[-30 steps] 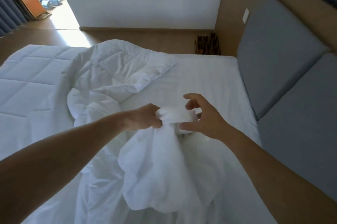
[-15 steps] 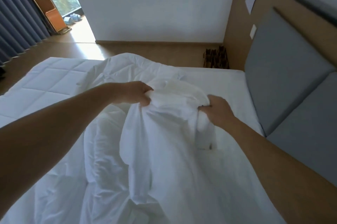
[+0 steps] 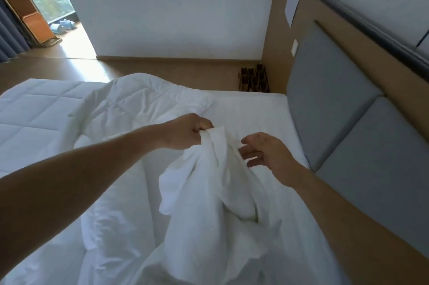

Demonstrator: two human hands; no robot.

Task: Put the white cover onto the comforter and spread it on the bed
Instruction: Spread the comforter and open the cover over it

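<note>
Left hand (image 3: 185, 132) grips the bunched top edge of the plain white fabric cover (image 3: 209, 192), fingers curled tight round it. The cover hangs from that fist in loose folds, raised above the bed, on the side of the fist nearer the grey padded headboard (image 3: 329, 103). Right hand (image 3: 269, 152) sits between cover and headboard, fingers spread and relaxed, holding nothing. Its fingertips are just beside the fabric; contact cannot be confirmed. The white quilted comforter (image 3: 139, 103) lies rumpled on the white-sheeted bed (image 3: 255, 110), farther from the headboard than both hands.
</note>
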